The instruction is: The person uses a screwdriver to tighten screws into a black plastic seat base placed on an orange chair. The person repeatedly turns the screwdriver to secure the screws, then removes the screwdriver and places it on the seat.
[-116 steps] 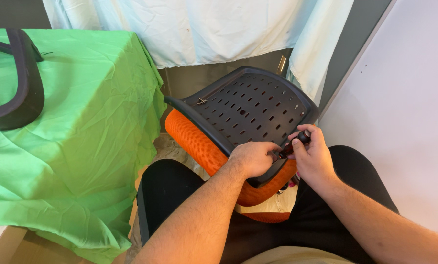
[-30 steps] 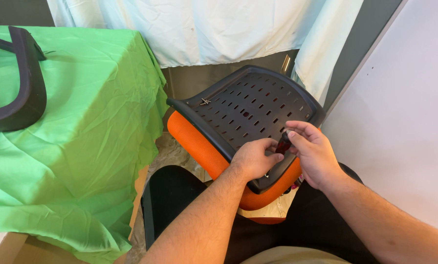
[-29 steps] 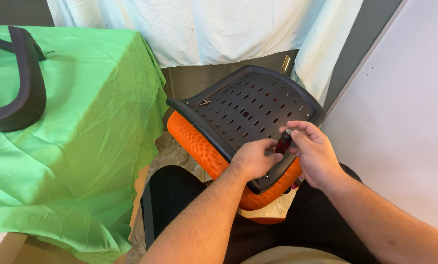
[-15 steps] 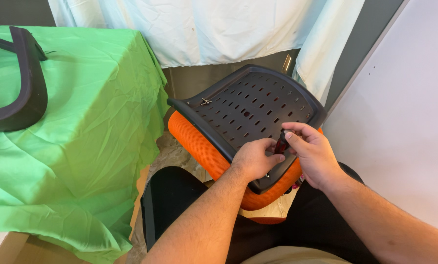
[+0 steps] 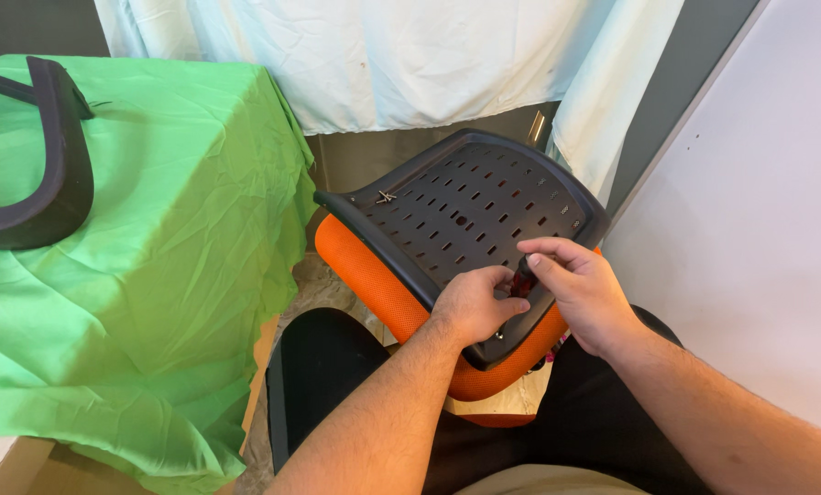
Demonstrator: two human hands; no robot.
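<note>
White drapes hang behind an upturned orange chair seat (image 5: 374,275) with perforated black underside; left hand (image 5: 473,304) steadies a small fastener, its fingers pinched together, right hand (image 5: 580,291) clamps a dark-handled screwdriver (image 5: 521,276), seemingly mid-fastening; turning squarely comes next.

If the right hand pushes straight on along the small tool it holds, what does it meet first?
Most likely the black perforated seat panel: the right hand aims the dark tool down at it, beside the left hand. Depth is unclear.

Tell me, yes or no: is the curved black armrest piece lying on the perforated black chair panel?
No. The curved black armrest piece lies on the green cloth, apart from the perforated black chair panel.
</note>
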